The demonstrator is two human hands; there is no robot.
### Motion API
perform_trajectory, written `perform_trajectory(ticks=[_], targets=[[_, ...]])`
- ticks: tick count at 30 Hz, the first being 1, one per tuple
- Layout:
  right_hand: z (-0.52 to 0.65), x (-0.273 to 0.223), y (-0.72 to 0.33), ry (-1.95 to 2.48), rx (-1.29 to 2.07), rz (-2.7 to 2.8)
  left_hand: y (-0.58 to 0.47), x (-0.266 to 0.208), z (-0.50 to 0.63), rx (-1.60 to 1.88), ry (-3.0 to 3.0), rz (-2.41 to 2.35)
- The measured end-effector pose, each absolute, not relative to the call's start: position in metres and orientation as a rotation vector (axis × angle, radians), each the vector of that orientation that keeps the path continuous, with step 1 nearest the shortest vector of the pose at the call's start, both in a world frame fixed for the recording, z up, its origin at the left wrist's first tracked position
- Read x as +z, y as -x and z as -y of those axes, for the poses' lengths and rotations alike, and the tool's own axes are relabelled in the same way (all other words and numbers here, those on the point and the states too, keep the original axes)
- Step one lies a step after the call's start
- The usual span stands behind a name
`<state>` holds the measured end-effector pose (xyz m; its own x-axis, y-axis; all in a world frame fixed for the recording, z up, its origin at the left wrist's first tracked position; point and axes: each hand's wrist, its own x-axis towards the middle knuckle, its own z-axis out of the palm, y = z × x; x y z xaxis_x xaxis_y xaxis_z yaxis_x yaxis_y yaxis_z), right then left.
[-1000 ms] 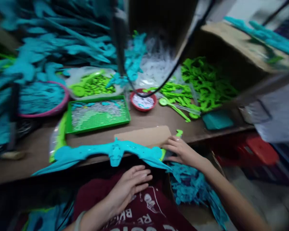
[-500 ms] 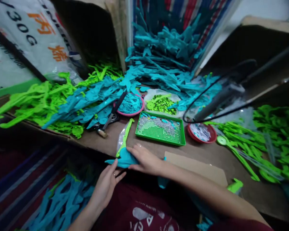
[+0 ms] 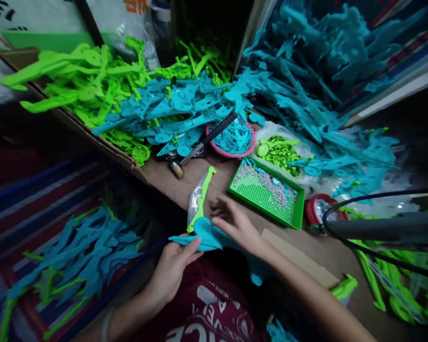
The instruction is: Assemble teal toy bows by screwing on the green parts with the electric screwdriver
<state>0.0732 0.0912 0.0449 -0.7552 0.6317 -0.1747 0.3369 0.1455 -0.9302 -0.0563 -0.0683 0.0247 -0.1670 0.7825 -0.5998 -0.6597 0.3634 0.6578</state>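
A teal plastic handle piece [image 3: 207,233] with a pointed end lies across the front edge of the bench. From its round part rises a curved, clear-looking blade with a bright green spine [image 3: 202,199]. My left hand [image 3: 176,261] pinches the pointed end, thumb on top and fingers underneath. Over the far side of the same piece is my right hand [image 3: 240,228], its thumb and fingers apart. Its fingertips are dark and blurred, and whether they touch the piece is unclear.
A hammer [image 3: 203,142] leans on a pink basket [image 3: 231,154] of small teal parts. A green tray [image 3: 267,204] holds small metal pieces. Heaps of green parts [image 3: 89,71] and teal parts [image 3: 171,104] line the back. A grey arm with a black cable [image 3: 388,230] crosses at right.
The view has turned left and down. My left hand now has its thumb over the pointed end of the teal piece. My right hand has come up off its flat position on the piece.
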Motion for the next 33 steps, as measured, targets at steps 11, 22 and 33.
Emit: perform_trajectory(ticks=[11,22,33], targets=[[-0.093,0.046,-0.012,0.823,1.440,2.409,0.045,0.015,0.069,1.165,-0.157,-1.194],[-0.183,0.116,-0.213,1.846,0.071,2.636,0.050,0.035,0.063,0.692,-1.354,-1.199],[-0.225,0.077,-0.169,1.587,0.017,2.805,-0.094,0.037,-0.037,0.619,-2.618,-1.205]])
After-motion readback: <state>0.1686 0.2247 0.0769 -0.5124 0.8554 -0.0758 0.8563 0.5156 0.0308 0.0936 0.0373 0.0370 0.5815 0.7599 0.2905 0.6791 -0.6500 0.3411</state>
